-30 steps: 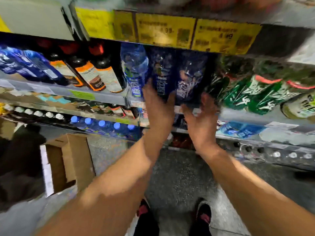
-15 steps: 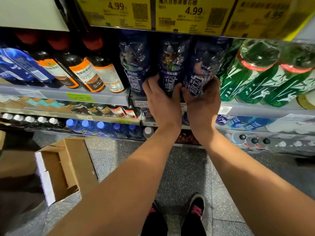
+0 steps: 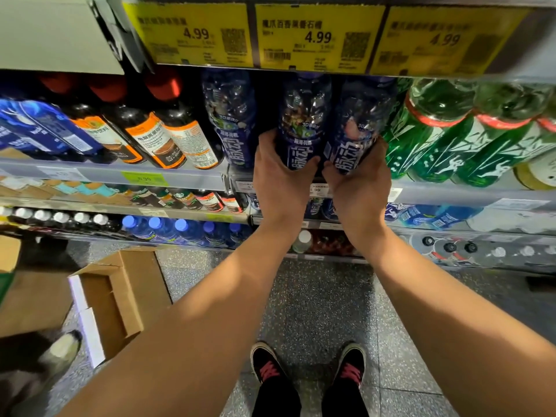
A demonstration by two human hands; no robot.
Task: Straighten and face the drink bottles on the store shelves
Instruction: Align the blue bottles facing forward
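Dark-blue plastic bottles sit mid-shelf, right under the yellow price tags (image 3: 319, 37). Left hand (image 3: 281, 182) wraps the base of the middle blue bottle (image 3: 302, 127), fingers curled round its left side. Right hand (image 3: 359, 183) grips the base of the right blue bottle (image 3: 358, 127), fingers round its right side. Both labels show white lettering to the front, so those 2 look about faced, though both bottles are in hand and not yet let go. A third blue bottle (image 3: 233, 121) stands apart to the left w/ a gap between it and the held pair; label also frontward.

Done vs left, as a judgement: this blue trio is nearly sorted, maybe closing that gap is what's left. Dark bottles w/ orange labels (image 3: 156, 139) to the left look turned at mixed angles; green bottles (image 3: 436, 133) to the right appear to lean, tho wide-angle lens may exaggerate that. Lower shelves not touched as far as I can tell.

Surface & room: shelf edge (image 3: 114, 173) is a clear plastic strip w/ a green tag; more shelves below hold small bottles, caps showing. Floor is grey speckled tile. Open cardboard box (image 3: 120, 299) sits on the floor at left. Person's shoes, black w/ pink laces (image 3: 349, 368), below.
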